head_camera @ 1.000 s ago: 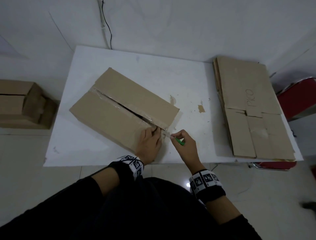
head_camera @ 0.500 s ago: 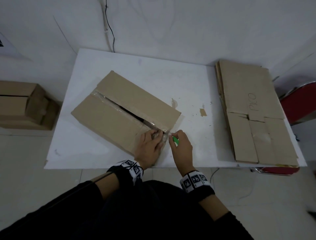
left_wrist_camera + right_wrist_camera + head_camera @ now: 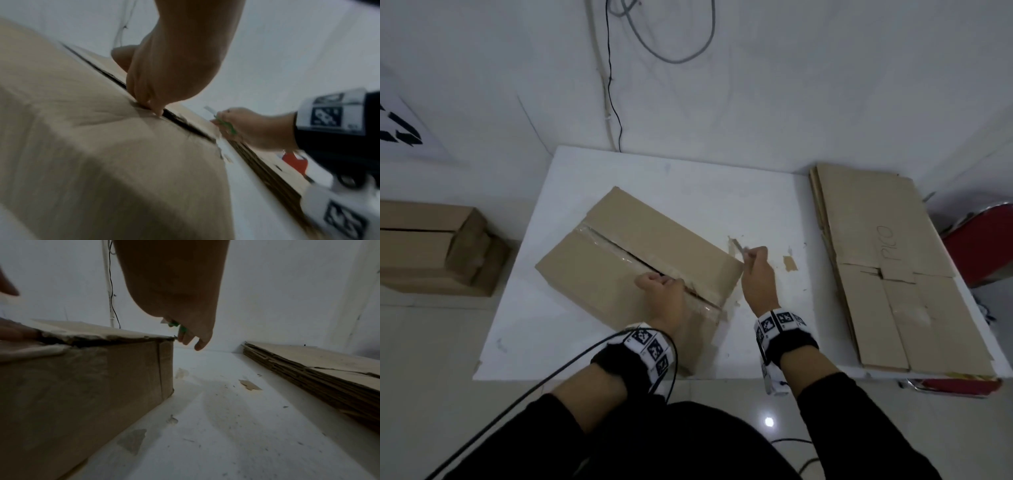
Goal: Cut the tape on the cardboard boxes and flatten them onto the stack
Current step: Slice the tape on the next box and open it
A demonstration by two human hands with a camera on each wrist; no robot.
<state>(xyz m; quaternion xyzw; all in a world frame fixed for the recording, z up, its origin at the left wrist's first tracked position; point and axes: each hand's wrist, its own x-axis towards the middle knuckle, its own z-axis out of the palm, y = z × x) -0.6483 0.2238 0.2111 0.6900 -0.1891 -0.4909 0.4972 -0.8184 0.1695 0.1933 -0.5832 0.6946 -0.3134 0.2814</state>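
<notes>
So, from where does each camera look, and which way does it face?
Head: from above, down at the table; both forearms, left hand, right hand.
Left wrist: along the left hand over the box.
Right wrist: along the right hand, toward the flattened stack.
All show the box.

Brown box on table, top seam slit open; flattened stack well right.

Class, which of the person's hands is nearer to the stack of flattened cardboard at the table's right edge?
Right. The right hand, gripping a green-handled cutter, is between the box and the stack of flattened cardboard; the left hand grips the box's flap edge.
</notes>
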